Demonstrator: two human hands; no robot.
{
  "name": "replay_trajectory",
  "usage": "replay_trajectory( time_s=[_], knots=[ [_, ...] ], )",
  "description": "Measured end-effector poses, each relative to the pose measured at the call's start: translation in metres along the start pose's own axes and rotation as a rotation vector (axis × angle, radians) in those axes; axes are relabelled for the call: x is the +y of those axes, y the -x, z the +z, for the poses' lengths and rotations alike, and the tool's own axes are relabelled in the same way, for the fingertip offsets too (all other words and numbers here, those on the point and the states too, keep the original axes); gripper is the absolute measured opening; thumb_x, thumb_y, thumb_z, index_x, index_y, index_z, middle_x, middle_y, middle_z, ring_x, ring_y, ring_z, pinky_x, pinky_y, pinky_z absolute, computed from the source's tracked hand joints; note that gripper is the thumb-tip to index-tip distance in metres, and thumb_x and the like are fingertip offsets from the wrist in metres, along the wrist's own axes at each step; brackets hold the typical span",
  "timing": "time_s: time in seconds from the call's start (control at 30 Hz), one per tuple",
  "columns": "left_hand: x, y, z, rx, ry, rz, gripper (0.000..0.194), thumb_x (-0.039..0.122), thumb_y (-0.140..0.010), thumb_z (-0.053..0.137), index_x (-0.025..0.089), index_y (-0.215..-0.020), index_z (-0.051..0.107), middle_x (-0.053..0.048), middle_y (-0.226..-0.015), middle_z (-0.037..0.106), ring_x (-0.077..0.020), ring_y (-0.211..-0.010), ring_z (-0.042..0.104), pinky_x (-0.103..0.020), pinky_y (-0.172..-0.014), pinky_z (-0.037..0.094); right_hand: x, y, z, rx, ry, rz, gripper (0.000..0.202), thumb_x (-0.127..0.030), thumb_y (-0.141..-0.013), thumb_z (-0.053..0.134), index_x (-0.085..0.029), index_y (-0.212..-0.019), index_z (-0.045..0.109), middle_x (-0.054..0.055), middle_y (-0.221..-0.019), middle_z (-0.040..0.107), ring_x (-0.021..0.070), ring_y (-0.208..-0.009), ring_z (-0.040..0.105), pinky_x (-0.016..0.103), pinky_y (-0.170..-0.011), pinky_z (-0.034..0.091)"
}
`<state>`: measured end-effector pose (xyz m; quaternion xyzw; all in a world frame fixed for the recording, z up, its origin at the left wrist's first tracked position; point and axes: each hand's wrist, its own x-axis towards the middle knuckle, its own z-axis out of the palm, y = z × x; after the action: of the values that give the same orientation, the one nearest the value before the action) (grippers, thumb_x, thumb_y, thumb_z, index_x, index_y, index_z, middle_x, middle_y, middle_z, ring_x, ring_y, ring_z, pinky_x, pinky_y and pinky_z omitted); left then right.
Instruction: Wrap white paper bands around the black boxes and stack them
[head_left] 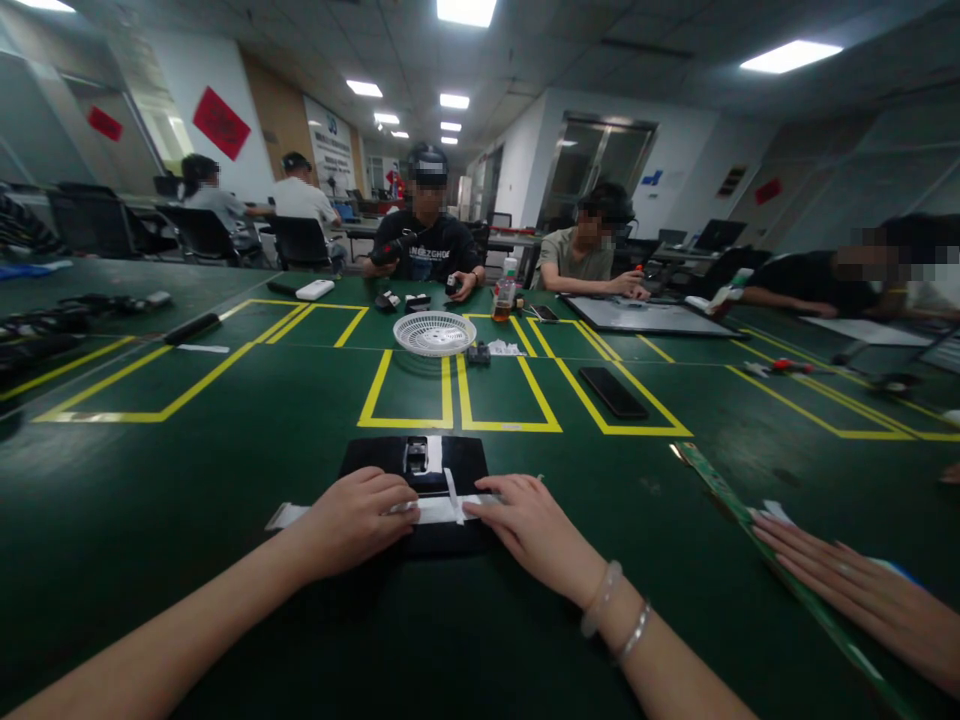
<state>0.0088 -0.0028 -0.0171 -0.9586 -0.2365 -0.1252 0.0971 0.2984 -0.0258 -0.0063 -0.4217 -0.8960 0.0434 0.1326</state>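
A black flat panel (450, 540) lies on the green table in front of me, with a small dark fitting (417, 456) and a white patch near its far edge. Across it runs a white strip (439, 510), flat like tape or paper, its left end sticking out past the panel. A narrow white piece (451, 488) crosses over this strip. My left hand (360, 515) has curled fingers closed on the strip's left part. Thumb and fingers of my right hand (536, 525) close on its right part; the exact grip is partly hidden.
Beyond the panel stand a white plastic basket (435, 335) and a bottle (504, 292). A black phone (611, 391) lies inside yellow tape outlines. At right, another person's hand (855, 590) rests by a long green strip (787, 570). Other people sit across the table.
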Motion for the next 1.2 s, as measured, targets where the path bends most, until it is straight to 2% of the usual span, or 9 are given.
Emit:
replay_trajectory(
  time_s=[0.2,0.33,0.47,0.53,0.67,0.73,0.87,1.0,1.2],
  knots=[
    [-0.001,0.001,0.002,-0.049,0.023,-0.063,0.021,0.014,-0.096,0.058,0.022,-0.114,0.068,-0.007,-0.109,0.065,-0.022,-0.093,0.062,-0.034,-0.082,0.049,-0.006,0.002,-0.002,0.015,0.057,-0.023,0.033,-0.022,-0.094,0.058,-0.032,-0.125,0.063,0.007,-0.119,0.061,0.0246,-0.112,0.054,0.046,-0.097,0.044],
    [0.0,0.0,0.002,-0.047,0.039,-0.067,0.02,0.015,-0.096,0.059,0.021,-0.112,0.069,-0.007,-0.107,0.065,-0.0225,-0.091,0.063,-0.034,-0.08,0.049,-0.012,0.004,-0.003,0.025,0.117,-0.032,0.033,-0.027,-0.093,0.059,-0.031,-0.126,0.062,0.008,-0.118,0.06,0.0269,-0.113,0.053,0.053,-0.104,0.04],
    [0.002,-0.002,0.0,-0.045,0.089,-0.124,0.018,0.023,-0.093,0.066,0.023,-0.111,0.068,-0.006,-0.113,0.063,-0.0246,-0.099,0.061,-0.038,-0.088,0.049,-0.016,0.004,-0.003,0.032,0.137,-0.017,0.033,-0.03,-0.093,0.061,-0.031,-0.126,0.061,0.008,-0.12,0.059,0.0278,-0.117,0.051,0.054,-0.108,0.036],
    [0.001,-0.001,0.0,-0.044,0.093,-0.167,0.035,0.036,-0.087,0.074,0.024,-0.119,0.066,-0.008,-0.127,0.057,-0.0294,-0.112,0.056,-0.042,-0.096,0.047,-0.015,0.004,-0.003,0.035,0.124,-0.017,0.03,-0.03,-0.094,0.059,-0.03,-0.124,0.062,0.008,-0.12,0.06,0.027,-0.117,0.052,0.054,-0.11,0.034],
    [-0.004,0.004,0.003,-0.078,0.118,-0.243,0.092,0.066,-0.073,0.077,0.019,-0.145,0.046,-0.014,-0.146,0.043,-0.037,-0.13,0.044,-0.052,-0.109,0.037,-0.011,0.002,-0.004,0.066,0.076,-0.014,0.031,-0.029,-0.095,0.057,-0.029,-0.126,0.061,0.008,-0.12,0.06,0.0258,-0.116,0.053,0.054,-0.11,0.033],
    [-0.007,0.006,0.005,-0.103,0.149,-0.265,0.101,0.07,-0.072,0.075,0.017,-0.15,0.039,-0.015,-0.147,0.042,-0.036,-0.132,0.042,-0.053,-0.113,0.031,-0.008,0.001,-0.006,0.098,0.053,0.008,0.036,-0.028,-0.095,0.057,-0.028,-0.131,0.058,0.008,-0.12,0.061,0.0252,-0.114,0.054,0.052,-0.11,0.034],
    [-0.008,0.005,0.003,-0.103,0.195,-0.274,0.092,0.062,-0.075,0.075,0.017,-0.148,0.041,-0.013,-0.144,0.046,-0.0329,-0.132,0.043,-0.052,-0.118,0.024,-0.003,0.001,-0.01,0.146,0.026,0.036,0.035,-0.026,-0.095,0.056,-0.028,-0.129,0.06,0.007,-0.117,0.063,0.0241,-0.112,0.054,0.051,-0.108,0.035],
    [-0.014,0.008,-0.005,-0.091,0.221,-0.313,0.085,0.059,-0.069,0.079,0.022,-0.141,0.051,-0.01,-0.139,0.05,-0.0336,-0.128,0.047,-0.055,-0.119,0.018,0.001,0.0,-0.012,0.173,0.006,0.035,0.032,-0.026,-0.096,0.054,-0.028,-0.127,0.061,0.007,-0.114,0.064,0.0234,-0.11,0.055,0.05,-0.107,0.036],
    [-0.053,0.03,-0.011,-0.017,0.151,-0.494,0.075,0.061,-0.072,0.074,0.022,-0.134,0.057,-0.01,-0.136,0.053,-0.0344,-0.128,0.046,-0.057,-0.119,0.012,0.003,0.001,-0.011,0.195,-0.016,0.032,0.031,-0.024,-0.096,0.054,-0.026,-0.125,0.062,0.008,-0.116,0.063,0.0244,-0.112,0.054,0.049,-0.104,0.039]
  ],
)
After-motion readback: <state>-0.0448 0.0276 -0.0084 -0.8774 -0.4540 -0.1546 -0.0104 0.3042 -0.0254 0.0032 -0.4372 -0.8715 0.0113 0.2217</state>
